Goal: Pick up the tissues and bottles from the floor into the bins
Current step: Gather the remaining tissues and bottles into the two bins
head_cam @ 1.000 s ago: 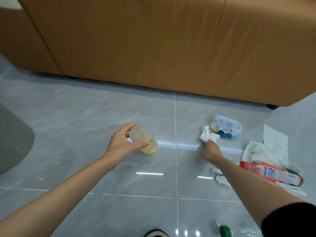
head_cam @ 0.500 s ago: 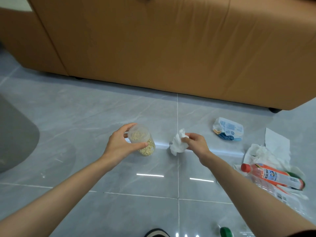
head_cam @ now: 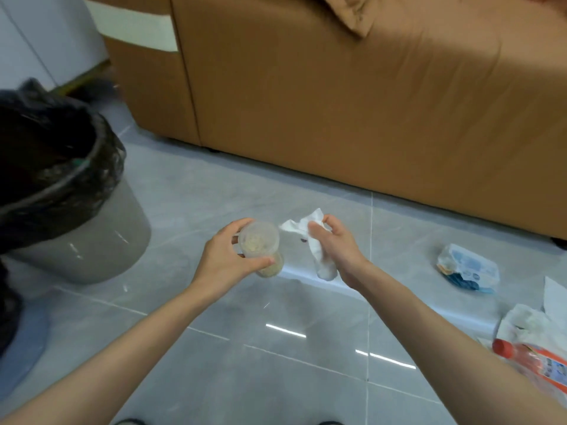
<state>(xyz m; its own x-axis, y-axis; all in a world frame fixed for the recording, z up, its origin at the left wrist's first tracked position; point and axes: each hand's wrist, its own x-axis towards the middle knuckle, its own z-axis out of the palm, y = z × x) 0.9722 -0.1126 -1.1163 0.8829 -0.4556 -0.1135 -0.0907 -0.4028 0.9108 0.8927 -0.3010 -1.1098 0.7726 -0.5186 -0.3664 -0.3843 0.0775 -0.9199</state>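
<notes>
Gripping a clear plastic jar [head_cam: 260,246] of pale grains, the left hand [head_cam: 228,256] curls round its side. Just beside it, the right hand [head_cam: 337,250] clutches a crumpled white tissue [head_cam: 302,225], soft folds spilling above and below the fingers. Both hover over glossy grey floor tiles [head_cam: 276,363]. Left of them stands a round grey bin [head_cam: 92,246] with a wrinkled black liner [head_cam: 61,179], open floor between. A tan sofa [head_cam: 368,118] hems the far edge, and a red-capped bottle [head_cam: 534,360] and loose tissues [head_cam: 521,323] lie far right
</notes>
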